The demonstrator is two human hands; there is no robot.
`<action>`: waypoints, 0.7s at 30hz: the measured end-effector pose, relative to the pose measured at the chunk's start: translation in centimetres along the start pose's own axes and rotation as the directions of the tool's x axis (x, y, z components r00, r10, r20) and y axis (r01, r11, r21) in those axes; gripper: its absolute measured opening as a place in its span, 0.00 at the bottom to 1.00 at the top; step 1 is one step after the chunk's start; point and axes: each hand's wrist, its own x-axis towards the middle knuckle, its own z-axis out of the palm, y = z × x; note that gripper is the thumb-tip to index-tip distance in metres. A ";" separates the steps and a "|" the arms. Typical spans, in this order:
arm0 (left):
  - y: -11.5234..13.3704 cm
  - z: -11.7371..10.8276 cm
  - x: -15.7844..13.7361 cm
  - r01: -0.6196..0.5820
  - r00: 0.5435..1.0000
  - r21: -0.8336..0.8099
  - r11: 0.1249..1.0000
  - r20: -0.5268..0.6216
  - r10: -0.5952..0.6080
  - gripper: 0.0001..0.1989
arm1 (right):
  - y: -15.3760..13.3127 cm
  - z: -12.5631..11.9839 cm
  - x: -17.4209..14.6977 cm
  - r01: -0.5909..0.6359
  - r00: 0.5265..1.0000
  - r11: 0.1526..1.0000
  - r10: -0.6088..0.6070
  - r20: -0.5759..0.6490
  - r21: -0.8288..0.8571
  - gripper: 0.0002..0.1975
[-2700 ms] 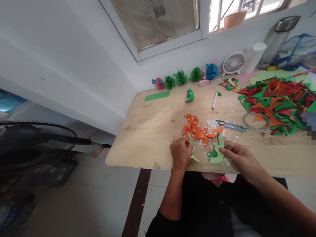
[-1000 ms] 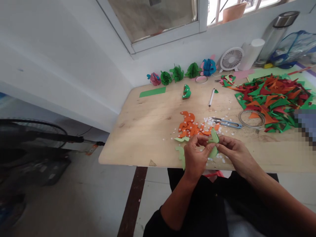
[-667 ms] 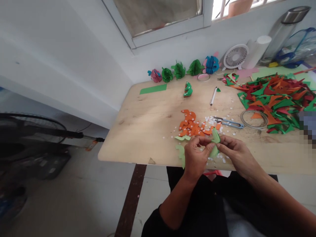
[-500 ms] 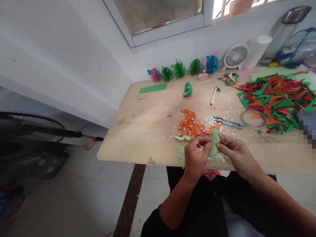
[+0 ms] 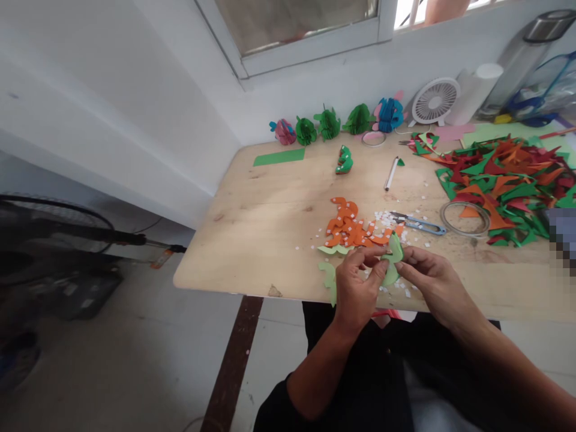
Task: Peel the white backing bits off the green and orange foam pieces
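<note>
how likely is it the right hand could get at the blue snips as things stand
Probably yes: the blue snips lie just beyond the right hand, with nothing seen covering their handle. That hand holds light green paper, though, so it would likely need to let go.

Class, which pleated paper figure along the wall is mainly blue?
The rightmost, pink-trimmed blue paper figure; the others are three green figures and one mostly pink figure.
</note>
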 end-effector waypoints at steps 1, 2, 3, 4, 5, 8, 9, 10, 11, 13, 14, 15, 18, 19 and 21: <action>-0.1 0.0 0.0 0.004 1.000 -0.006 1.000 -0.002 -0.004 0.08 | 0.0 0.0 0.1 0.004 1.000 1.000 -0.004 0.003 -0.003 0.09; -0.1 0.0 0.0 0.014 1.000 -0.017 1.000 -0.001 -0.014 0.08 | 0.0 0.0 0.1 0.008 1.000 1.000 -0.008 0.005 -0.009 0.09; -0.2 0.0 0.1 0.031 1.000 -0.038 0.999 0.003 -0.031 0.08 | 0.0 0.1 0.1 0.013 1.000 1.000 -0.013 0.005 -0.015 0.09; -0.3 0.0 0.1 0.056 0.998 -0.070 0.996 0.010 -0.056 0.09 | 0.0 0.1 0.1 0.016 1.000 1.000 -0.016 0.007 -0.021 0.10; -0.4 0.1 0.2 0.089 0.996 -0.109 0.990 0.023 -0.087 0.09 | 0.0 0.1 0.1 0.016 1.000 0.999 -0.016 0.011 -0.028 0.10; -0.7 0.0 0.5 0.217 0.975 -0.237 0.947 0.098 -0.199 0.09 | -0.1 0.0 0.0 0.006 1.000 0.999 -0.005 0.026 -0.043 0.10; -0.8 -0.1 0.6 0.264 0.963 -0.273 0.925 0.129 -0.236 0.09 | -0.1 0.0 -0.1 0.002 0.999 0.999 0.000 0.032 -0.049 0.10; -0.8 -0.2 0.7 0.310 0.949 -0.306 0.900 0.161 -0.272 0.10 | -0.2 0.0 -0.1 0.000 0.999 0.998 0.002 0.037 -0.055 0.11; -0.8 -0.3 0.8 0.353 0.934 -0.338 0.873 0.190 -0.304 0.11 | -0.2 -0.1 -0.2 -0.003 0.999 0.998 0.006 0.049 -0.061 0.11; -0.7 -0.6 1.0 0.419 0.906 -0.388 0.821 0.244 -0.347 0.14 | -0.1 -0.2 -0.3 -0.015 0.997 0.998 0.019 0.069 -0.064 0.12; -0.6 -0.7 1.1 0.438 0.896 -0.404 0.803 0.265 -0.356 0.16 | 0.0 -0.2 -0.4 -0.024 0.996 0.998 0.029 0.083 -0.055 0.12; -0.6 -0.9 1.1 0.450 0.890 -0.415 0.790 0.283 -0.358 0.16 | 0.1 -0.2 -0.4 -0.029 0.995 0.999 0.033 0.093 -0.042 0.12; -0.3 -1.2 1.2 0.464 0.882 -0.425 0.777 0.305 -0.360 0.17 | 0.4 -0.2 -0.4 -0.037 0.994 0.999 0.035 0.102 0.015 0.11; -0.3 -1.3 1.2 0.466 0.881 -0.429 0.774 0.304 -0.362 0.17 | 0.5 -0.1 -0.5 -0.045 0.993 0.998 0.041 0.107 0.032 0.11; -0.1 -1.4 1.2 0.465 0.883 -0.443 0.767 0.299 -0.362 0.16 | 0.5 0.1 -0.5 -0.061 0.992 0.996 0.053 0.118 0.061 0.11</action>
